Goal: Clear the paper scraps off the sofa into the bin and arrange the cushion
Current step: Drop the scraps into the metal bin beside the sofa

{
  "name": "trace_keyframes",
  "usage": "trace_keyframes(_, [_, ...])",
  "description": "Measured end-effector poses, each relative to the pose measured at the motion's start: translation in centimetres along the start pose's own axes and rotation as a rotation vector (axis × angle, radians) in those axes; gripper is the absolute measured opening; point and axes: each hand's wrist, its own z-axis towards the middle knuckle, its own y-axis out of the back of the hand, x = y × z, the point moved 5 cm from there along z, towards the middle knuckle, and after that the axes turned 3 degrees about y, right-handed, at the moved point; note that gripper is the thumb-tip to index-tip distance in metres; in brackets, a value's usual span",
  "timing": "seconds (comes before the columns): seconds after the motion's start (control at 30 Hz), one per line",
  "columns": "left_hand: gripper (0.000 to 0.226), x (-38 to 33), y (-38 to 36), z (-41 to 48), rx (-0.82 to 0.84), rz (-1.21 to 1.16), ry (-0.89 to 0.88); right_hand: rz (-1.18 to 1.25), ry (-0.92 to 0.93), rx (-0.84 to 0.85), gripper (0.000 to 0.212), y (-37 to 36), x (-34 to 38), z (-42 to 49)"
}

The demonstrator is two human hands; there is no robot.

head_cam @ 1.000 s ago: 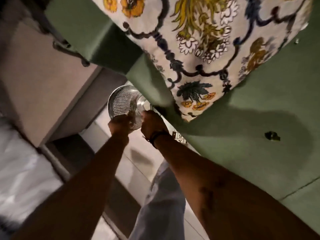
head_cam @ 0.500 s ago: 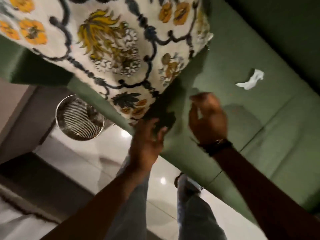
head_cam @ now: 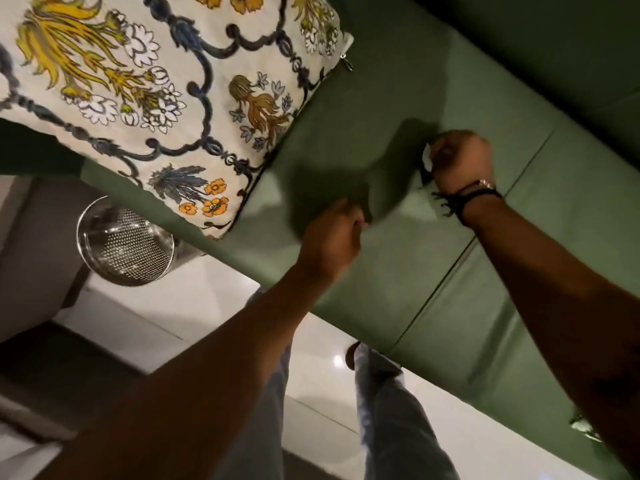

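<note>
Green sofa (head_cam: pixel 433 258) carried the floral cushion (head_cam: pixel 166 98) at its end above the bin (head_cam: pixel 126 245), while the right hand (head_cam: pixel 460 161) clenched a paper scrap (head_cam: pixel 426 157) for binning, left hand (head_cam: pixel 332 237) loosely curled, seemingly empty.

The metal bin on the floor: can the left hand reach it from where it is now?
Probably yes. The left hand is over the sofa's front edge, and the metal bin stands open-topped beside the sofa with nothing visible between them.
</note>
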Motion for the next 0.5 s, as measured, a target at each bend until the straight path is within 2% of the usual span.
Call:
trace_keyframes(0.1, [0.01, 3.7, 3.5, -3.5, -0.225, -0.238, 0.219, 0.19, 0.054, -0.049, 0.021, -1.6, 3.9, -6.0])
trace_keyframes(0.17, [0.008, 7.5, 5.9, -7.1, -0.334, -0.339, 0.396, 0.338, 0.116, -0.015, 0.016, -4.0, 8.0, -10.9])
trace_keyframes(0.27, [0.016, 14.5, 9.2, -13.2, -0.472, -0.406, 0.697, 0.493, 0.119, 0.179, 0.013, -9.8, 15.3, -18.0])
trace_keyframes(0.37, [0.015, 22.5, 11.5, -17.4, -0.539, -0.511, 0.948, 0.603, 0.144, 0.399, 0.014, -16.5, 24.2, -21.5])
trace_keyframes(0.5, [0.024, 31.6, 13.5, -16.6, -0.555, -0.513, 1.069, 0.55, 0.07, 0.518, 0.03, -25.3, 33.2, -19.3])
